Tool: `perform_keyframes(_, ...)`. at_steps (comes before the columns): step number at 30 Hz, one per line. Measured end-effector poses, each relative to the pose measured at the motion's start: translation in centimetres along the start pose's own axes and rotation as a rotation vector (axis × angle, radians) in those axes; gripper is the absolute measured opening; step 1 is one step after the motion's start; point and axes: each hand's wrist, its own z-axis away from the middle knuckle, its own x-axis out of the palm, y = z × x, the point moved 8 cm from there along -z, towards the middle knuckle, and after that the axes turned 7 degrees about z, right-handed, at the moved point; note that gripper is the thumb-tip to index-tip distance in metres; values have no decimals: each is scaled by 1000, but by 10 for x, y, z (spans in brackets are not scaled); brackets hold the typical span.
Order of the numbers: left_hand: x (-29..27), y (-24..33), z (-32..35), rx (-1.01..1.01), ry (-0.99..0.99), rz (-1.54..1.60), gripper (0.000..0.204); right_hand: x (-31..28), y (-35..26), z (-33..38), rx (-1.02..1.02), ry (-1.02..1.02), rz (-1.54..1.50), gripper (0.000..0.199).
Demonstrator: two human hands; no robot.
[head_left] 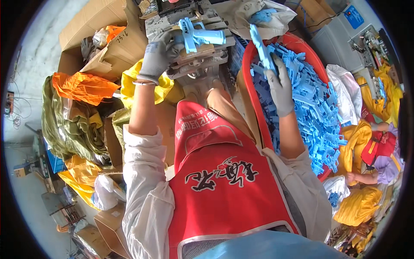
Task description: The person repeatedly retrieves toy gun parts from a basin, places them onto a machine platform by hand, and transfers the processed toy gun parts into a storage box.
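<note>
My left hand (161, 51), in a grey work glove, has its fingers curled at the left end of a light-blue plastic toy pistol (201, 36). That toy lies over the metal fixture of a bench machine (196, 64); the fingertips are partly hidden. My right hand (281, 88), also gloved in grey, is closed round the lower end of another light-blue toy pistol piece (261, 47), seen edge-on and tilted upward. It is held above the far left part of a red tub (246, 71), which is heaped with similar blue plastic pieces (308, 110).
A plastic sack (241, 19) with blue parts lies beyond the tub. Open cardboard boxes (103, 34), an orange bag (84, 87) and olive sacks (69, 125) crowd the left. At right, another person's arm (364, 178) shows among yellow sacks (358, 206).
</note>
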Motion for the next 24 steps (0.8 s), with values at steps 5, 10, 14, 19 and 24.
perform_keyframes(5, -48, -29, 39, -111, 410, 375, 33, 41, -27, -62, -309, -108, 275, 42)
perform_keyframes(10, -74, -116, 166, -342, 574, 267, 33, 102, -59, -88, -641, -248, 412, 41)
perform_keyframes(14, -93, -128, 288, -706, 581, 105, 32, 131, -58, -92, -766, -407, 687, 45)
perform_keyframes(19, -75, -181, 418, -1018, 529, 129, 40, 120, -64, -91, -937, -338, 799, 44)
perform_keyframes(24, -31, -159, 397, -1066, 374, 361, 37, 47, -55, -67, -699, -139, 631, 33)
